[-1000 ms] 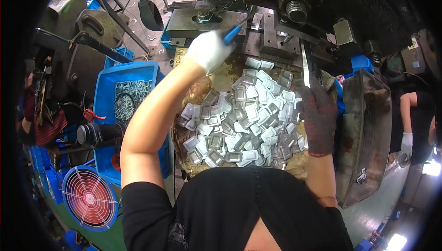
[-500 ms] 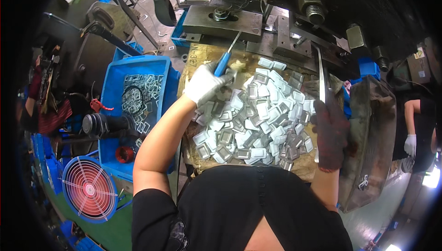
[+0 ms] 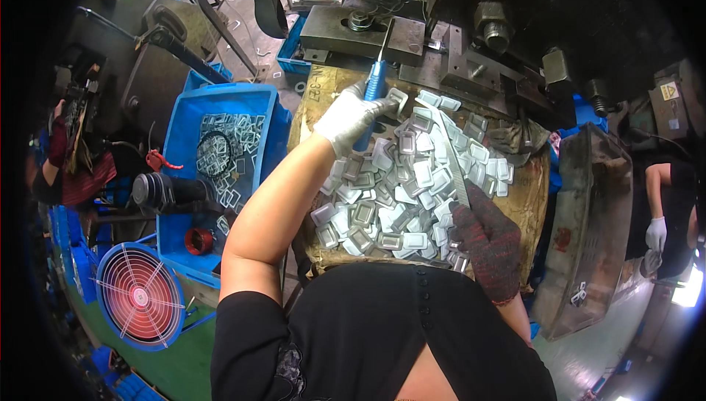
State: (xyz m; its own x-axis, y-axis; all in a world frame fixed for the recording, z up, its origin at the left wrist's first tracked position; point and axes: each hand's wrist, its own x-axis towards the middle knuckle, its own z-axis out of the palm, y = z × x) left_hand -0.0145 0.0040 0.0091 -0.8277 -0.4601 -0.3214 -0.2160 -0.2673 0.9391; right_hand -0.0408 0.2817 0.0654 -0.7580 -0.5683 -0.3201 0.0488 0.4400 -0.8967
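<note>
Through the head camera I see my left hand [image 3: 349, 121], in a white glove, with its fingers curled closed around the blue-handled tool [image 3: 376, 81], whose thin metal shaft points up and away from me. At the fingertips of that hand is a small metal piece [image 3: 398, 99]; whether they pinch it or only touch it, I cannot tell. My right hand [image 3: 489, 243], in a dark red-and-black knit glove, is closed on the lower end of long metal tweezers [image 3: 454, 162]. They slant across the heap, and I cannot tell whether their tips hold anything. The heap of pieces [image 3: 423, 173], shallow and rectangular with raised rims, lies on the brown sheet [image 3: 529, 187] between my hands and below the metal block [image 3: 323, 29]. I judge each piece light and stiff, smooth enough to slide in a glove, its thin rim likelier to bend than break; I would take hold across two opposite edges, or nip one rim with the tweezers. Left stands a blue tub [image 3: 276, 125] of small frames; right, a grimy metal bin [image 3: 588, 217].
</note>
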